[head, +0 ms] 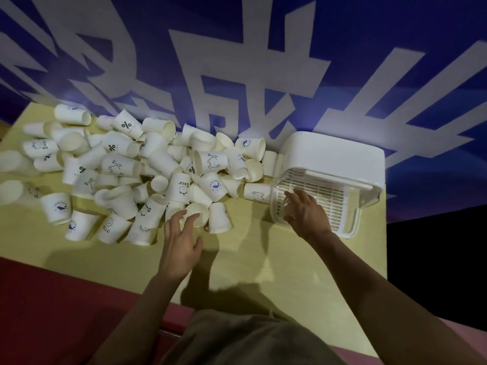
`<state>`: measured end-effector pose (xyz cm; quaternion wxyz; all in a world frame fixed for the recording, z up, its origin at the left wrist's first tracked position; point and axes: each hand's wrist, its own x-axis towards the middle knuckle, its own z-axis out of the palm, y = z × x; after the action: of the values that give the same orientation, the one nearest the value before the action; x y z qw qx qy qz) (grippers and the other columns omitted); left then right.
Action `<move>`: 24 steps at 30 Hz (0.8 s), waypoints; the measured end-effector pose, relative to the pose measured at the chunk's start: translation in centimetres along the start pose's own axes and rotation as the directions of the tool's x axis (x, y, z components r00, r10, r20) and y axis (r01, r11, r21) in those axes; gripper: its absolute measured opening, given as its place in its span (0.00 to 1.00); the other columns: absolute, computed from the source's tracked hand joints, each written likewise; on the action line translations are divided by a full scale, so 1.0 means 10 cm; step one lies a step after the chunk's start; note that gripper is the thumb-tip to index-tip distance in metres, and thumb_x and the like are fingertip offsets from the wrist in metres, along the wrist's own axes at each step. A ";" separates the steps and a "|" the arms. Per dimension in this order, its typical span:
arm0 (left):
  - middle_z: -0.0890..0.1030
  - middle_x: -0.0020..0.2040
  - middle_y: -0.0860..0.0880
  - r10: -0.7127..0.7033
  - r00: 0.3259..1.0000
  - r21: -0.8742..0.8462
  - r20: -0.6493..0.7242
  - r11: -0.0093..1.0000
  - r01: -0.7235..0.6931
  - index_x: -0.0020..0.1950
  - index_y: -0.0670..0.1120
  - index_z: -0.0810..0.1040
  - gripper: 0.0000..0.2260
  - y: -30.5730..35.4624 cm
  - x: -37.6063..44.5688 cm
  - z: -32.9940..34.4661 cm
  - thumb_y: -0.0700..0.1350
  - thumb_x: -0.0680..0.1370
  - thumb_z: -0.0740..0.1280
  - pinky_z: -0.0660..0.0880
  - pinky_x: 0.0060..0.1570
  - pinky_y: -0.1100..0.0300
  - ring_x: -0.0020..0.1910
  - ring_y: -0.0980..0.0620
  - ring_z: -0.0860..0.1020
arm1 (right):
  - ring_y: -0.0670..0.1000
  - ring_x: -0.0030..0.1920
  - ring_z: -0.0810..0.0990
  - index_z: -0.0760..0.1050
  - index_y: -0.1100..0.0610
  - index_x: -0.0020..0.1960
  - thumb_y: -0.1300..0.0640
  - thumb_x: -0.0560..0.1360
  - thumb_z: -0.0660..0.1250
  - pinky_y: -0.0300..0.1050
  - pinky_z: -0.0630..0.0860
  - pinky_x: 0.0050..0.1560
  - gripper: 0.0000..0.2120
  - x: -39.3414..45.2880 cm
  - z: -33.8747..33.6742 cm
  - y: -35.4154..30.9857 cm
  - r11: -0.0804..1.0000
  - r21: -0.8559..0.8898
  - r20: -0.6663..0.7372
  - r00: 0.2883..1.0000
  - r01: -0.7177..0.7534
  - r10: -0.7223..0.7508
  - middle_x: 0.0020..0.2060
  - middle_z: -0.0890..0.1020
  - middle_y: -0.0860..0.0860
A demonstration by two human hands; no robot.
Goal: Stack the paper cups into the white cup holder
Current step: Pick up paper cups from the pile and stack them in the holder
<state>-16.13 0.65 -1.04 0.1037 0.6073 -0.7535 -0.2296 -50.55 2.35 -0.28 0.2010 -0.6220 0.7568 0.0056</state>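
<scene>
1. Closest to the lens, a grey-brown shirt front (pixel 245 341) fills the bottom edge, with two bare forearms reaching out from it over the yellow table (pixel 263 259).
2. Left hand (pixel 181 239) is spread wide, fingers splayed, holding nothing; its fingertips sit right at the rim of a tipped paper cup (pixel 197 214) at the near edge of the pile.
3. Right hand (pixel 307 214) is open too, palm down and empty, fingers lying over the slatted inner tray (pixel 324 198) of the white cup holder (pixel 334 156).
4. That holder stands at the right end of the table, hard against the wall (no cups can be seen inside it).
5. Paper cups (pixel 126 175) lie heaped across the left and middle of the table, most on their sides, some printed with a bear, a whale or a percent sign; the nearest ones touch the holder's left side.
6. Behind it all, a blue wall (pixel 369 35) carries big white characters.
</scene>
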 end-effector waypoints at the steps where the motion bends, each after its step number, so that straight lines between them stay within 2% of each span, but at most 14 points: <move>1: 0.67 0.70 0.40 0.004 1.000 0.016 -0.008 1.000 -0.004 0.70 0.44 0.73 0.26 -0.03 0.05 0.00 0.40 0.72 0.75 0.70 0.66 0.40 0.68 0.38 0.65 | 0.62 0.72 0.69 0.66 0.53 0.76 0.50 0.72 0.77 0.61 0.74 0.65 0.37 -0.03 0.01 -0.01 1.000 -0.015 -0.017 1.000 0.003 -0.003 0.75 0.68 0.56; 4: 0.67 0.70 0.40 0.048 0.999 0.057 0.011 0.997 -0.048 0.71 0.44 0.73 0.30 -0.07 0.18 0.03 0.40 0.70 0.77 0.71 0.66 0.41 0.67 0.37 0.66 | 0.65 0.70 0.69 0.69 0.56 0.73 0.52 0.70 0.78 0.63 0.74 0.65 0.35 -0.17 0.03 -0.06 0.998 -0.054 -0.109 0.993 0.039 -0.045 0.72 0.71 0.60; 9: 0.65 0.72 0.39 0.035 0.993 0.155 0.111 0.986 -0.052 0.75 0.48 0.69 0.37 -0.11 0.37 0.15 0.43 0.69 0.78 0.71 0.66 0.41 0.68 0.36 0.66 | 0.64 0.68 0.68 0.70 0.58 0.71 0.55 0.75 0.71 0.59 0.76 0.62 0.27 -0.47 0.08 -0.31 0.989 -0.050 -0.195 0.969 0.141 -0.148 0.69 0.71 0.61; 13: 0.64 0.73 0.41 0.024 0.984 0.199 0.176 0.978 -0.059 0.77 0.53 0.67 0.38 -0.13 0.44 0.23 0.42 0.70 0.78 0.75 0.60 0.42 0.66 0.37 0.66 | 0.62 0.69 0.67 0.68 0.56 0.73 0.55 0.77 0.68 0.57 0.74 0.65 0.26 -0.65 0.14 -0.52 0.978 -0.006 -0.158 0.966 0.207 -0.205 0.70 0.70 0.60; 17: 0.68 0.69 0.41 0.030 0.987 0.192 0.159 0.980 -0.060 0.74 0.53 0.70 0.37 -0.16 0.45 0.25 0.38 0.68 0.77 0.76 0.57 0.44 0.61 0.40 0.69 | 0.61 0.69 0.67 0.68 0.56 0.73 0.54 0.77 0.67 0.55 0.74 0.66 0.26 -0.70 0.23 -0.65 0.971 -0.013 -0.121 0.964 0.237 -0.237 0.72 0.68 0.58; 21: 0.68 0.66 0.43 0.086 0.988 0.115 0.132 0.988 -0.101 0.73 0.52 0.71 0.35 -0.20 0.31 0.15 0.39 0.68 0.78 0.76 0.57 0.46 0.59 0.42 0.70 | 0.60 0.68 0.67 0.65 0.55 0.75 0.52 0.78 0.67 0.56 0.76 0.64 0.27 -0.61 0.35 -0.79 0.974 0.001 -0.052 0.973 0.227 -0.227 0.71 0.68 0.58; 24: 0.67 0.67 0.44 0.117 0.984 0.028 0.137 0.992 -0.122 0.73 0.53 0.70 0.32 -0.23 0.11 0.05 0.41 0.71 0.75 0.72 0.63 0.47 0.63 0.42 0.68 | 0.62 0.70 0.66 0.64 0.54 0.75 0.52 0.77 0.68 0.58 0.76 0.65 0.29 -0.49 0.46 -0.96 0.976 0.004 0.007 0.976 0.219 -0.219 0.72 0.67 0.60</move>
<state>-14.62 -0.66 -2.69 0.0551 0.5459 -0.7978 -0.2498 -39.36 5.97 -0.69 0.2043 -0.7014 0.6827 -0.0156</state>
